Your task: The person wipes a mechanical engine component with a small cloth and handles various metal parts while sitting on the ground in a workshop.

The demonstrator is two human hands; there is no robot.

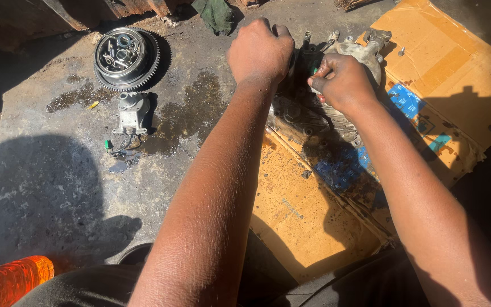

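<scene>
A grey metal engine casing (308, 116) lies on flattened cardboard (450, 62) in front of me. My left hand (259, 51) is closed into a fist on the casing's far left part; what it grips is hidden under the fingers. My right hand (342, 82) rests on top of the casing, its fingers pinched around a small green-tipped tool. A lighter cast part with bolts (365, 48) sticks out behind the right hand.
On the oil-stained concrete floor (46, 187) to the left lie a round toothed clutch gear (126, 57) and a small grey metal component with wires (133, 113). A dark green rag (217, 14) lies at the top. An orange plastic bottle (12, 278) sits at the bottom left.
</scene>
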